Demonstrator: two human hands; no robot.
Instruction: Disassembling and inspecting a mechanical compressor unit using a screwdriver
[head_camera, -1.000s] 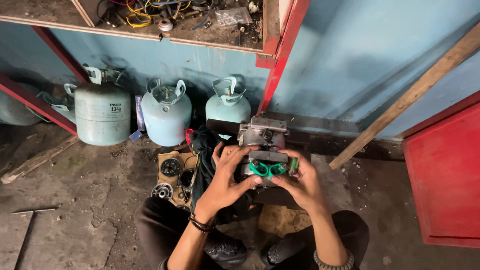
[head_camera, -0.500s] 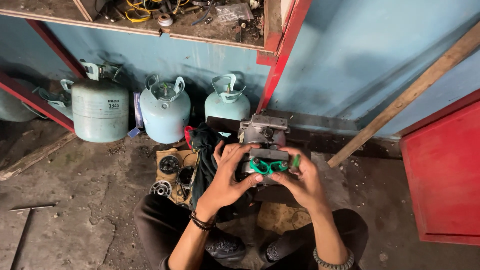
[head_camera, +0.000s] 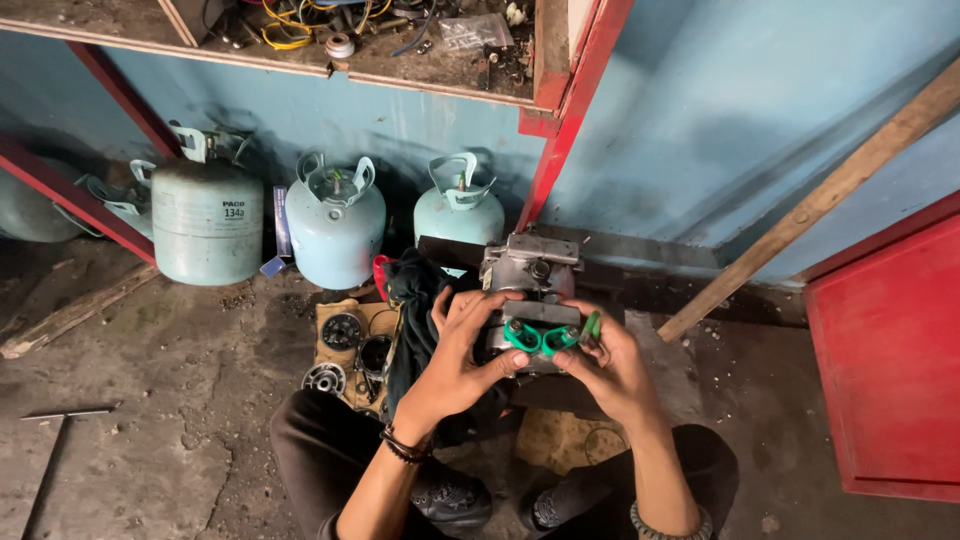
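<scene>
Landmark: grey metal compressor body (head_camera: 530, 290), standing on the dirt floor (head_camera: 160, 400) in front of the seated person's knees, just before the blue wall (head_camera: 760, 110)

- Hidden or unclear: lower half of the compressor body covered by both hands; its base not visible. The person's forearms cut off by the lower frame edge. Small parts on the shelf (head_camera: 300, 60) above the compressor too tangled to separate; only coloured wires and a metal ring read clearly
- Green gasket (head_camera: 540, 338): on the near face of the compressor, long axis running left to right, flat side towards the camera; right end partly behind fingers
- Left hand (head_camera: 455, 365): fingers curled narrow around the compressor's left flank, thumb tip touching the gasket
- Right hand (head_camera: 610, 370): pinched shut on the gasket's right end
- Containers: cardboard tray (head_camera: 352, 350), left of the compressor, holding round dark pulley and clutch parts; three pale blue gas cylinders (head_camera: 335, 230) further left, contents not visible
- Dark cloth (head_camera: 412, 300) between tray and compressor
</scene>
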